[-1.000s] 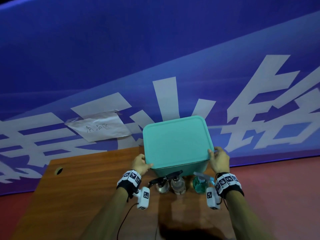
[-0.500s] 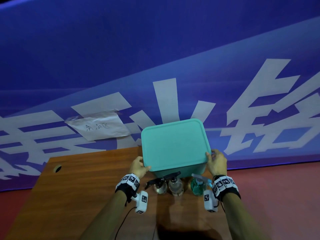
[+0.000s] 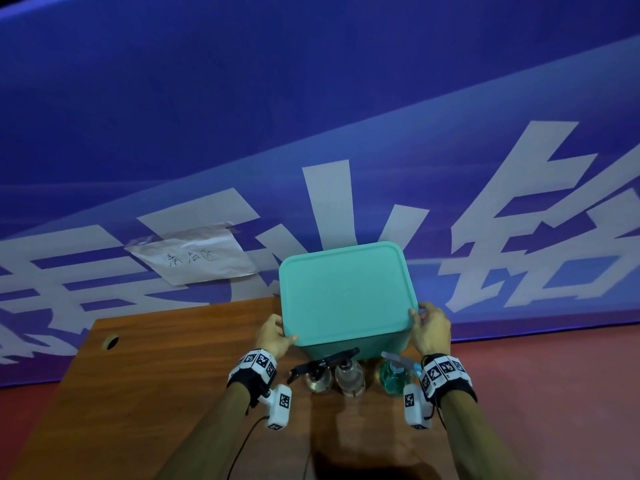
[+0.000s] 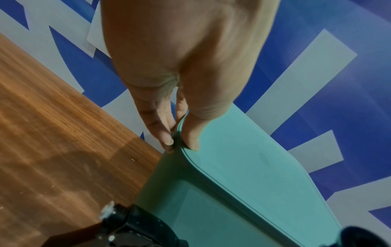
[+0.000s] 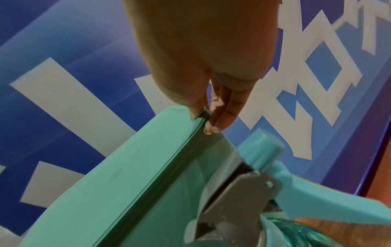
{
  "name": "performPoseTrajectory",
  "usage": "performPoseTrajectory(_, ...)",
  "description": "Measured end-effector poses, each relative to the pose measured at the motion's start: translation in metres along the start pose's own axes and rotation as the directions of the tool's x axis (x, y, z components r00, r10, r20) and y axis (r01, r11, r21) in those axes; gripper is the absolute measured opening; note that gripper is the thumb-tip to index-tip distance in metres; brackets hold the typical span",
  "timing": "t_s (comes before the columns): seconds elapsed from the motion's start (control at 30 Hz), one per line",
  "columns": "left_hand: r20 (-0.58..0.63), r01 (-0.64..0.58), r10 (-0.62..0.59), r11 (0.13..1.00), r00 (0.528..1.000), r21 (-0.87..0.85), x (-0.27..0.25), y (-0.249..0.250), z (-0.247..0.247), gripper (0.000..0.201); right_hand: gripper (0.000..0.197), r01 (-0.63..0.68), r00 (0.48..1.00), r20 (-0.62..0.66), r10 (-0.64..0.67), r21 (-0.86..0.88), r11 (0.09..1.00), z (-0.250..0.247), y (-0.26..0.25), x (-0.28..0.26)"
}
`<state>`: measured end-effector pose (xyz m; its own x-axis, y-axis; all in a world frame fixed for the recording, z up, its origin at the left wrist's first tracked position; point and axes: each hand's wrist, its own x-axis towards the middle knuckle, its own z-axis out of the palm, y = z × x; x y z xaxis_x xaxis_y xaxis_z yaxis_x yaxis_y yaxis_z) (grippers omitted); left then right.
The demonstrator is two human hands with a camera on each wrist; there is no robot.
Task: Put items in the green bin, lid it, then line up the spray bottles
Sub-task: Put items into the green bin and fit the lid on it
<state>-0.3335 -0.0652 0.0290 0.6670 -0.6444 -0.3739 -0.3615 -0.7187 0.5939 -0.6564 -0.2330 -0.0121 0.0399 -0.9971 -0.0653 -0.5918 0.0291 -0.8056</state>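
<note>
The green bin (image 3: 353,348) stands at the far edge of the wooden table (image 3: 156,375) with its green lid (image 3: 346,292) lying on top. My left hand (image 3: 289,337) pinches the lid's left edge (image 4: 180,144), thumb on top and fingers under the rim. My right hand (image 3: 415,315) pinches the right edge (image 5: 203,122) the same way. Just in front of the bin stand three spray bottles: two clear ones with black triggers (image 3: 318,377) (image 3: 348,375) and a teal one (image 3: 393,374), whose trigger head (image 5: 262,155) is close under my right wrist.
A blue banner with large white characters (image 3: 346,150) rises right behind the table, with a paper note (image 3: 194,259) taped to it. The table has a cable hole (image 3: 111,341) at its far left. Red floor (image 3: 554,393) lies to the right.
Both hands keep their hold on the lid's side edges. Lid and hands have shifted slightly left and lower in the view; the bottles have not moved.
</note>
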Motion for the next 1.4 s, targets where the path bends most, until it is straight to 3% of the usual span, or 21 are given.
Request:
performPoseTrajectory(0.7,0.039,-0.029,0.032,0.997,0.999,-0.065,-0.008,-0.001,0.007,0.047,0.028,-0.034,0.999,0.013,0.033,0.041,0.999,-0.002,-0.003,0.0)
performPoseTrajectory(0.93,0.041,0.002,0.0,0.999,0.999,-0.045,-0.005,0.004,0.007,0.053,0.028,-0.048,0.999,0.022,0.048,0.033,0.998,-0.004,-0.004,0.0)
performPoseTrajectory(1.4,0.158,0.129,-0.102,0.977,0.982,-0.172,0.002,-0.001,0.004,0.037,0.027,-0.137,0.986,0.101,0.129,0.07,0.988,-0.008,-0.009,0.003)
